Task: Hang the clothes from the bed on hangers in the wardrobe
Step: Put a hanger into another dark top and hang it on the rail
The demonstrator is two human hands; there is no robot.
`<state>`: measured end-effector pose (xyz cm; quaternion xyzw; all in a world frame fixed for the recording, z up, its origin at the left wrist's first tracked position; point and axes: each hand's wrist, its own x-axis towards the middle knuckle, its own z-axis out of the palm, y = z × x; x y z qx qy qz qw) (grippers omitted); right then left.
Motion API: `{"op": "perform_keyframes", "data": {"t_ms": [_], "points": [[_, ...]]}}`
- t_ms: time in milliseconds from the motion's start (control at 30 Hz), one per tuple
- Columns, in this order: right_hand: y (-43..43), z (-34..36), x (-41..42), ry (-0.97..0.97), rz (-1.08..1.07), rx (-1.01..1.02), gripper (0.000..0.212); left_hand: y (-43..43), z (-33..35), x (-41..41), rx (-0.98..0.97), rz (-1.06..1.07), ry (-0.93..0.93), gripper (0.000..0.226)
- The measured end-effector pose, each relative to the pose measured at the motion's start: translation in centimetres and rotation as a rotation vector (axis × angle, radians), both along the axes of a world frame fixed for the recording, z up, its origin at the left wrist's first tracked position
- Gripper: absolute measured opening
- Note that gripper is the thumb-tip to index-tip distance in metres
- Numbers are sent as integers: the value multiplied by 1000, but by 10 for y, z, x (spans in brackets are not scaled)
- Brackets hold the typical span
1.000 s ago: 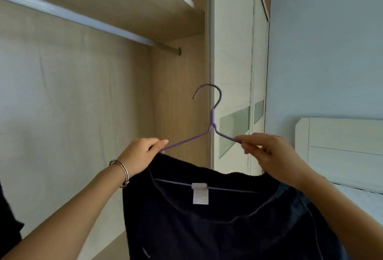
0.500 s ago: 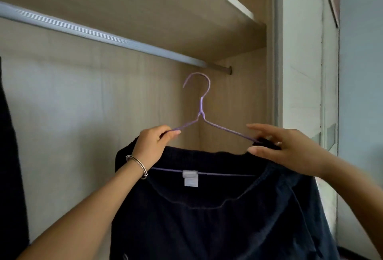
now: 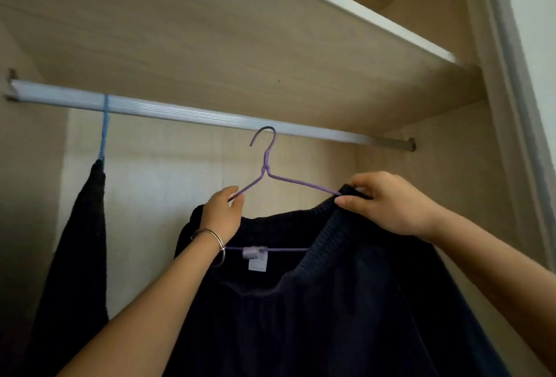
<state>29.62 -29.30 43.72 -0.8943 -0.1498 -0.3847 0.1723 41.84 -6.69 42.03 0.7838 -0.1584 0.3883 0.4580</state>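
— Two garments in that wardrobe? Take me through from the left.

— One is hung at the left of the frame: a dark garment on a blue hanger, edge-on to us and crosswise over the rail. The other is the dark top at lower centre. By my reckoning it isn't hung yet.

— Who's got hold of it?

— Both hands. The left hand, with a bracelet at the wrist, pinches the left arm of the purple hanger between thumb and fingers.

— And the hook?

— Mid-frame, above and between the hands, its crown overlapping the rail's lower edge. I can't tell whether it's over the rail or only in front of it. Its open side faces left.

— Which way does the hanger's long line run?

— Left to right, nearly along the rail, not across it like the blue one. I'd say it wants turning before the hook can seat.

— The right hand?

— The right hand, right of centre, has its fingers curled, pinching the top's ribbed neckline at the hanger's right arm. The left hand is the nearer one to the hook.
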Motion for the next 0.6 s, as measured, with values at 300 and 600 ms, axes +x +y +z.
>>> {"op": "perform_keyframes", "data": {"t_ms": [300,600], "points": [[37,46,52,-96,39,309,28,-19,14,-30,84,-345,110,57],[19,80,80,-95,-187,131,32,-51,19,1,249,-290,253,58]]}}
